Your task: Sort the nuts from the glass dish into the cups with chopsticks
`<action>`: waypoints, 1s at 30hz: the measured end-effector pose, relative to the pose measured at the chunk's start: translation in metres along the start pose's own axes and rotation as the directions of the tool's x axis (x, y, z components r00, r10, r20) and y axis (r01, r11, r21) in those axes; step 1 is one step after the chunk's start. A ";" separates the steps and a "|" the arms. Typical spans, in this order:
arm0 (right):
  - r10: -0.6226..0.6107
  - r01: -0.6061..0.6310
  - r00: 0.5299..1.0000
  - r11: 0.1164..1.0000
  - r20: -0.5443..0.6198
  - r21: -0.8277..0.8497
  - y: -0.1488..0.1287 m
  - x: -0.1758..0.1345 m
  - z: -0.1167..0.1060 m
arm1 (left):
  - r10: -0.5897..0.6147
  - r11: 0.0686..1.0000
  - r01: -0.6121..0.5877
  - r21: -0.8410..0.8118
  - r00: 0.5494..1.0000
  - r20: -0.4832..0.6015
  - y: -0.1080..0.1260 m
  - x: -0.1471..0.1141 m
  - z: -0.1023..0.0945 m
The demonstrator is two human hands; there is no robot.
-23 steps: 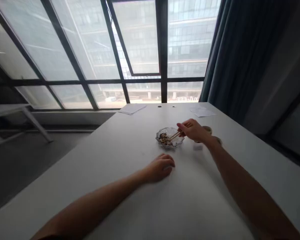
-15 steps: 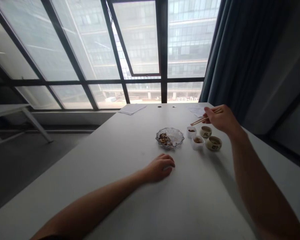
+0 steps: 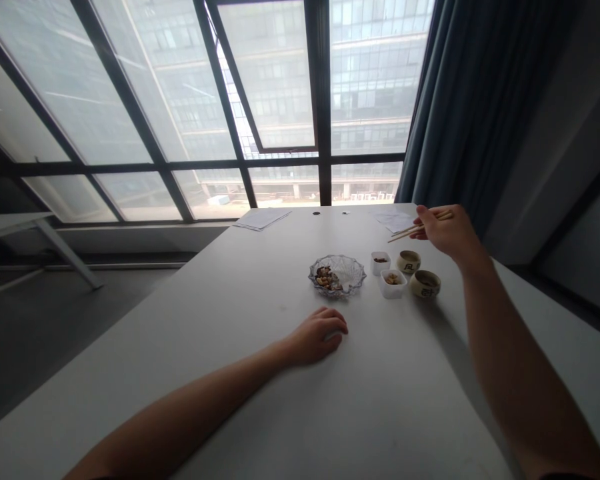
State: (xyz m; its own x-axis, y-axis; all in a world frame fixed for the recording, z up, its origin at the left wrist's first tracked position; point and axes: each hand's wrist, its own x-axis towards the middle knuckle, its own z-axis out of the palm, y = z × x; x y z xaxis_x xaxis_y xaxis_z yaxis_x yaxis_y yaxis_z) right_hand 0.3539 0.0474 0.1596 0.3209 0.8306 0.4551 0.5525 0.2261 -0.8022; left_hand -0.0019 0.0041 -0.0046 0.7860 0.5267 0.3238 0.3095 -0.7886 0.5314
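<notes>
Two chopsticks (image 3: pixel 405 232) are held in the right hand (image 3: pixel 450 235) with a narrow grip, their tips slightly apart, in the air near the farther white cup (image 3: pixel 380 269); I cannot see any piece between them. Less than a second ago these tips were inside the glass dish (image 3: pixel 353 269). Now they are well apart from it, so I judge that the work has shifted to the small containers. Mixed pieces (image 3: pixel 325 277) lie in the left part of the dish, beside the nearer white cup (image 3: pixel 393 291). The left hand (image 3: pixel 316 337) remains on the bench (image 3: pixel 253 303) before the dish, loosely curved, with nothing visible in it.
</notes>
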 end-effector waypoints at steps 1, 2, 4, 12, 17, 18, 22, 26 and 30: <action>-0.012 0.010 0.999 0.998 0.032 0.059 -0.002 -0.002 0.006 | 0.001 1.000 -0.001 -0.001 1.000 0.000 0.000 0.000 0.000; -0.024 0.016 0.997 0.994 0.070 0.108 -0.005 -0.006 0.012 | 0.001 1.000 -0.001 -0.001 1.000 -0.001 0.000 0.000 0.000; -0.058 0.026 0.980 0.986 0.189 0.166 -0.013 -0.015 0.028 | 0.002 1.000 -0.002 0.001 1.000 -0.001 0.000 0.000 0.000; -0.180 0.072 0.851 0.970 0.493 0.230 -0.032 -0.052 0.092 | 0.008 1.000 -0.008 0.006 1.000 -0.006 0.001 0.001 -0.001; -0.092 -0.043 0.856 0.968 0.509 0.246 -0.026 -0.056 0.109 | 0.012 1.000 -0.012 0.000 1.000 -0.009 0.001 0.001 0.000; -0.082 -0.055 0.855 0.968 0.513 0.246 -0.024 -0.056 0.111 | 0.012 1.000 -0.012 -0.001 1.000 -0.008 0.001 0.001 0.000; -0.047 -0.105 0.848 0.962 0.528 0.254 -0.018 -0.055 0.116 | 0.011 1.000 -0.011 -0.003 1.000 -0.007 0.003 0.002 0.000; -0.024 -0.138 0.857 0.952 0.515 0.273 -0.016 -0.054 0.117 | 0.006 1.000 -0.006 0.000 1.000 -0.005 0.005 0.002 -0.002; -0.022 -0.154 0.860 0.942 0.509 0.300 -0.018 -0.056 0.118 | 0.002 1.000 -0.002 0.007 1.000 -0.001 0.006 0.002 -0.002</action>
State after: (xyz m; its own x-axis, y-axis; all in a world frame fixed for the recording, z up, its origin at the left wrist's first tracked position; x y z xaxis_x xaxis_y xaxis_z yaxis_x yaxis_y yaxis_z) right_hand 0.2358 0.0570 0.1032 -0.1273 0.9689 0.2122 0.2405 0.2377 -0.9411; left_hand 0.0001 0.0014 0.0010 0.7861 0.5252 0.3258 0.3112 -0.7918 0.5255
